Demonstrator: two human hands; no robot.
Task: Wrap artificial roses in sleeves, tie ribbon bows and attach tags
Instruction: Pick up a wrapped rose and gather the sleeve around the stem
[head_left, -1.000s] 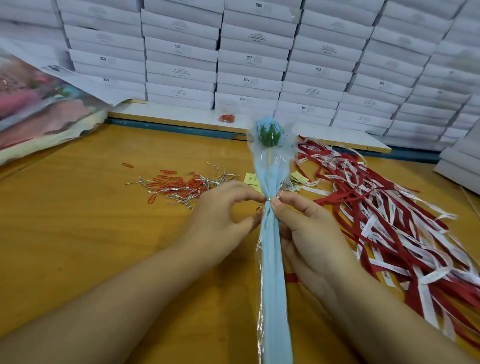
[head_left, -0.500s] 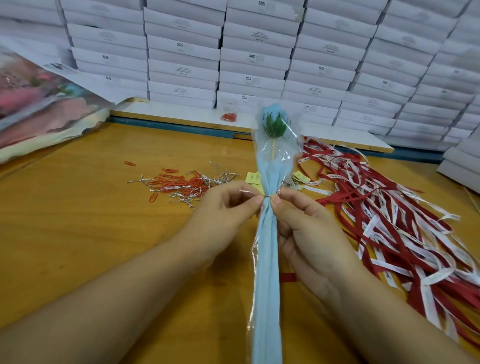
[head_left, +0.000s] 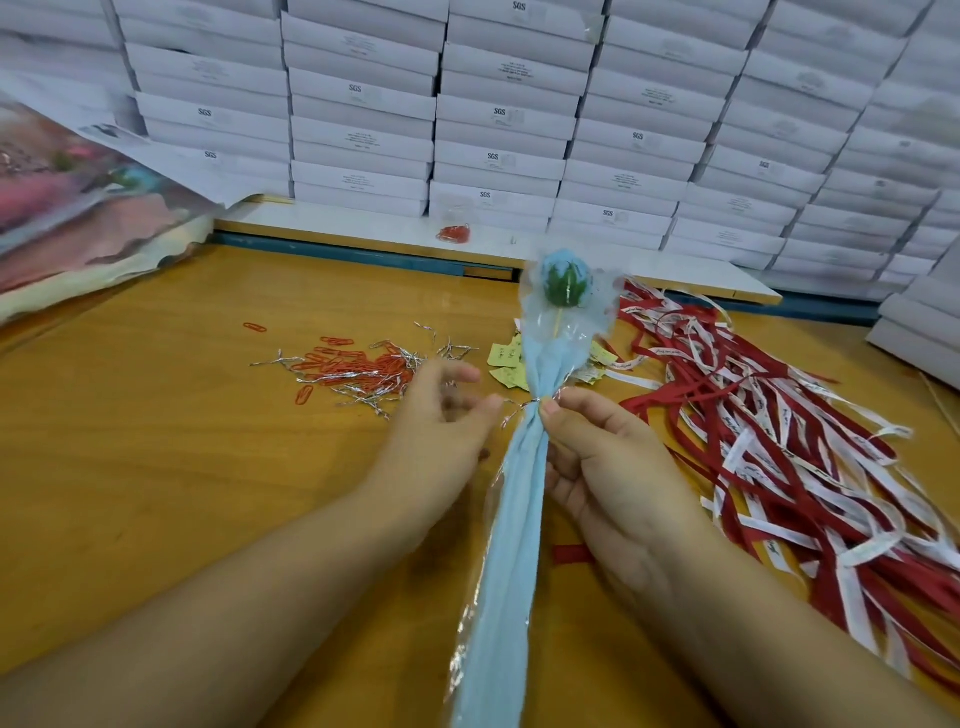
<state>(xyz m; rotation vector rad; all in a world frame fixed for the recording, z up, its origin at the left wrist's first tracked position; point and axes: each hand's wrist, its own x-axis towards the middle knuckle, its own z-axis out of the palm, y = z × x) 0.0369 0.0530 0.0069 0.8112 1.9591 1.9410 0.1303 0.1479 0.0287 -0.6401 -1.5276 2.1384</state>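
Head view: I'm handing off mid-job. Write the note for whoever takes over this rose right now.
Left hand: open, fingers spread beside the silver twist tie.
Right hand: grips the sleeve at its neck, rose pointing away.
Done: rose sleeved, tie wound round the neck.
To do: ribbon bow and tag. Ribbons lie to the right on the table, yellow tags behind the sleeve, spare ties and clips to the left.

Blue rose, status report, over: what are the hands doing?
Right hand grips sleeved rose at its neck. Left hand, fingers spread, beside silver wire tie. No bow yet; ribbons lie right.
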